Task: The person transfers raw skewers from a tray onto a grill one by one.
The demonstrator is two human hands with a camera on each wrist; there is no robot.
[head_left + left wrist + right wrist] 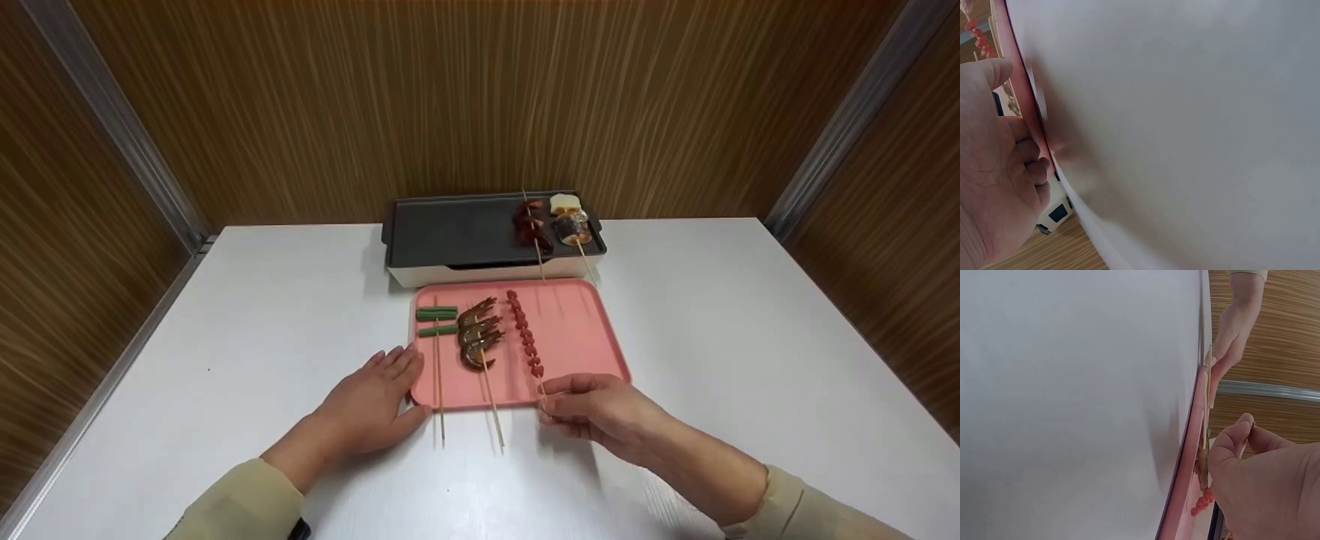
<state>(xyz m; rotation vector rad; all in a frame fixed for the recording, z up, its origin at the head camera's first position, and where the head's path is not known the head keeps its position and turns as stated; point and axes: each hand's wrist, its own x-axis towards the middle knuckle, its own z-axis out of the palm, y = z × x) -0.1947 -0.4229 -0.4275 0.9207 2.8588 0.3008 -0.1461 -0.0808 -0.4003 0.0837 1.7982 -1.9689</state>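
My right hand [611,416] pinches the bare stick end of a skewer of small red pieces [523,334] at the front edge of a pink tray [577,330]. In the right wrist view, thumb and fingertips meet around the thin stick. My left hand [371,405] rests against the tray's front left corner, fingers extended along its side and thumb at the front. Left of the red pieces, a shrimp skewer [480,337] lies on the tray. Farther left lies a skewer of green vegetable pieces [437,319]; both sticks jut past the front rim.
Behind the tray stands a white electric grill with a black plate [450,229]. On its right side lie a skewer of dark red pieces [531,225] and a skewer with white and dark browned chunks [571,225]. Wood-patterned panels [480,97] enclose the white table [292,322].
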